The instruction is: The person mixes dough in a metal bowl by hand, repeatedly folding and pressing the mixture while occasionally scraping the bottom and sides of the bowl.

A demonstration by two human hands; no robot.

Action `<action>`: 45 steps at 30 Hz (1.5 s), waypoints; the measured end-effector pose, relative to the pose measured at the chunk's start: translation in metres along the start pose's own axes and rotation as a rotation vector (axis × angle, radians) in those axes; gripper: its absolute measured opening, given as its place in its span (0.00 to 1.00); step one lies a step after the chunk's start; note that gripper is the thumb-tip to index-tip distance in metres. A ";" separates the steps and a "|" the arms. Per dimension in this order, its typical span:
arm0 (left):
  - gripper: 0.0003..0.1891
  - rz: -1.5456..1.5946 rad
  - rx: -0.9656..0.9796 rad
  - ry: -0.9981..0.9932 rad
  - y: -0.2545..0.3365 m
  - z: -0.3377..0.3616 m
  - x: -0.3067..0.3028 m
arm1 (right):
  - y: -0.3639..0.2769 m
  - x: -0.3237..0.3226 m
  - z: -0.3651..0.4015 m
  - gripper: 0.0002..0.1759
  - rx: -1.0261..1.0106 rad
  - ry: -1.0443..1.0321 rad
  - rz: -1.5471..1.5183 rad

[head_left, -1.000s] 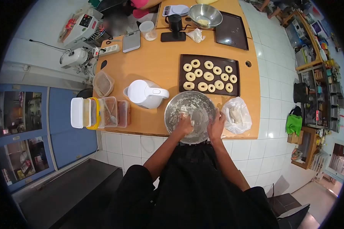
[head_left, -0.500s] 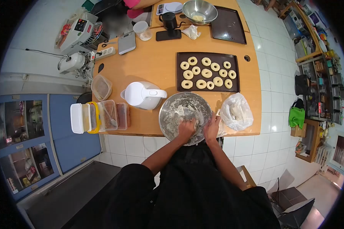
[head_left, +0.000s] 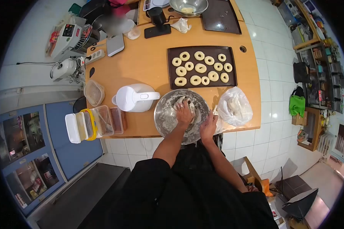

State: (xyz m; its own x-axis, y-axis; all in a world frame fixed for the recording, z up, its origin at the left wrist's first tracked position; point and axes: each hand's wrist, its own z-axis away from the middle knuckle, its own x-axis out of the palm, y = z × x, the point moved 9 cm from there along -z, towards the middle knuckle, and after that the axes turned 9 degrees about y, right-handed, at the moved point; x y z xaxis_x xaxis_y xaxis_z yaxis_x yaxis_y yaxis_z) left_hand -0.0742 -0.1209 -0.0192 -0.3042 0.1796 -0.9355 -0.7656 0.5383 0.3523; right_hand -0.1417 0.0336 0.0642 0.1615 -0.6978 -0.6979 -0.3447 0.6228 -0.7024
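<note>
Left hand is deep in the steel bowl at the table's near edge, fingers curled into the dough. Right hand grips the bowl's rim, fingers bent over it.

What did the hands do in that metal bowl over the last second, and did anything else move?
The left hand slid from the near side of the floury round steel bowl toward its far side, pressing on the pale dough. The right hand stayed at the bowl's near right rim. The dark tray of ring-shaped dough pieces, white plastic jug and clear plastic bag stayed put.
</note>
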 end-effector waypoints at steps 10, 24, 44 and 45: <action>0.45 -0.028 0.162 -0.307 0.023 0.055 -0.016 | -0.006 -0.007 -0.001 0.29 0.041 0.089 -0.017; 0.14 0.318 -0.155 -0.375 -0.005 0.056 -0.048 | -0.010 0.005 0.002 0.26 -0.040 -0.005 0.007; 0.16 0.317 0.074 -0.099 -0.023 0.063 -0.065 | -0.014 0.004 -0.003 0.23 -0.014 -0.015 -0.053; 0.16 0.259 0.061 -0.159 -0.025 0.064 -0.059 | -0.015 0.003 -0.003 0.23 -0.016 -0.007 -0.057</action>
State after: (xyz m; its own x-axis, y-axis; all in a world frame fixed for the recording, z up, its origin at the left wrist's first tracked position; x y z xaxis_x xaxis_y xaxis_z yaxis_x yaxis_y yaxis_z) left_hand -0.0010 -0.0917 0.0253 -0.3888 0.4409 -0.8090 -0.6373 0.5054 0.5817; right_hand -0.1393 0.0212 0.0729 0.1880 -0.7292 -0.6580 -0.3495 0.5764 -0.7386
